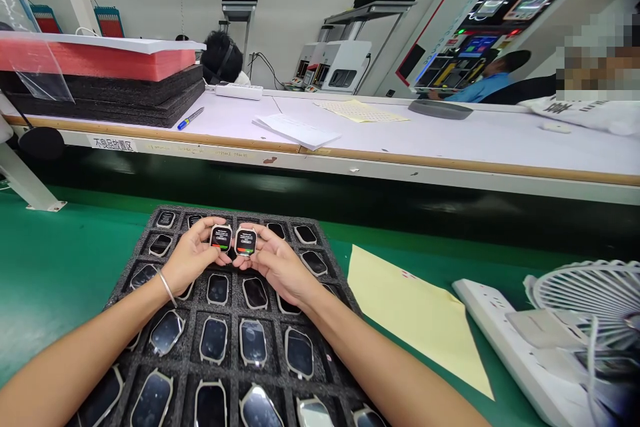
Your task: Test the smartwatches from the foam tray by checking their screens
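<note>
My left hand (197, 255) grips a smartwatch body (221, 239) by its edges, its screen lit with text and a red and green bar. Close beside it, my right hand (273, 261) pinches another smartwatch body (245, 242) with a similar lit screen. Both watches are strapless and face me over the far part of a black foam tray (233, 312). Rows of strapless watches with mostly dark screens, such as one watch (213, 339), lie in the tray's compartments. My hands and forearms hide some compartments.
A yellow sheet (415, 317), a white power strip (495, 320) and a white fan (595, 293) are on the right. A raised shelf (450, 140) runs behind, bearing stacked foam (125, 90), papers (300, 130) and a blue pen (191, 119). People sit beyond it.
</note>
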Available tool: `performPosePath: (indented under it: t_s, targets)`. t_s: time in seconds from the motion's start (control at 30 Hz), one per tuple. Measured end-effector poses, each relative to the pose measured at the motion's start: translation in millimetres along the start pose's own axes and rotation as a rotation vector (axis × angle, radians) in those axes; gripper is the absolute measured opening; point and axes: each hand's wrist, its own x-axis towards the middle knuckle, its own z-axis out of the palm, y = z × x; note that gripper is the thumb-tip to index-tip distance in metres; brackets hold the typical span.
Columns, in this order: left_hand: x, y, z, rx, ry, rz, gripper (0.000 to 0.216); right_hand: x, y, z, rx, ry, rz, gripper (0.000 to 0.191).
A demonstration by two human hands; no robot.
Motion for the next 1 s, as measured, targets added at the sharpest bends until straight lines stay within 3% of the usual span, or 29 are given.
performPosePath:
  t_s: [0.7, 1.0]
  targets:
    - [0.8, -1.6, 0.3, -0.005, -0.024, 0.035, 0.047, 1.9, 1.6, -2.6, -0.005, -0.02, 0.003, 0.046]
    - [-0.4, 0.0, 0.8, -0.034, -0.04, -0.043, 0.052, 3.0, -0.7, -3.5, -0.002, 0.019, 0.006, 0.045]
